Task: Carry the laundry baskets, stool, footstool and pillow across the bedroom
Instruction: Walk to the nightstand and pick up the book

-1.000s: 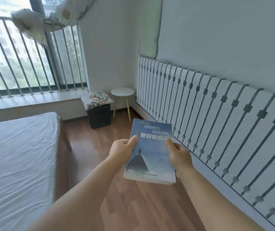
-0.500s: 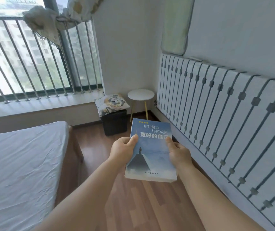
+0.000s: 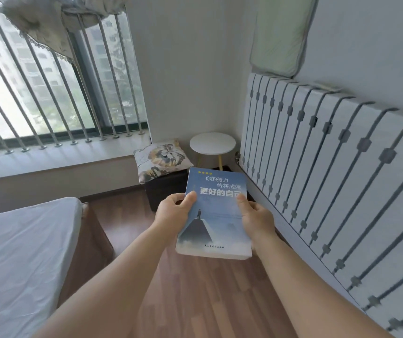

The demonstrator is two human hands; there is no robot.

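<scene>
The person held a blue book [image 3: 216, 211] out in front with both hands. The left hand [image 3: 174, 213] gripped its left edge, with the thumb lying on the cover. The right hand [image 3: 256, 217] gripped the right edge the same way. The fingers under the book could not be seen.

The pillow [image 3: 162, 159] lay past the book, a bit to its left and well away from the hands. It sat on top of the footstool [image 3: 165, 187], and neither hand touched them. The pillow was square and pale, with a big flower in yellow and grey on it. It looked a little tilted. The footstool was a dark box, and the book hid part of it. Just behind the book stood the stool [image 3: 212, 143], with a round white top and thin yellow legs. It was in the corner, beside the footstool.

The floor [image 3: 195, 289] under the book was brown wood. To the left of the book was a bed [image 3: 20, 252] with a white sheet. To the right was a white wall panel [image 3: 341, 167] with grey stripes. Far behind the book was a window [image 3: 49, 76] with metal bars, and a cloth [image 3: 46, 18] hung at the top of it.
</scene>
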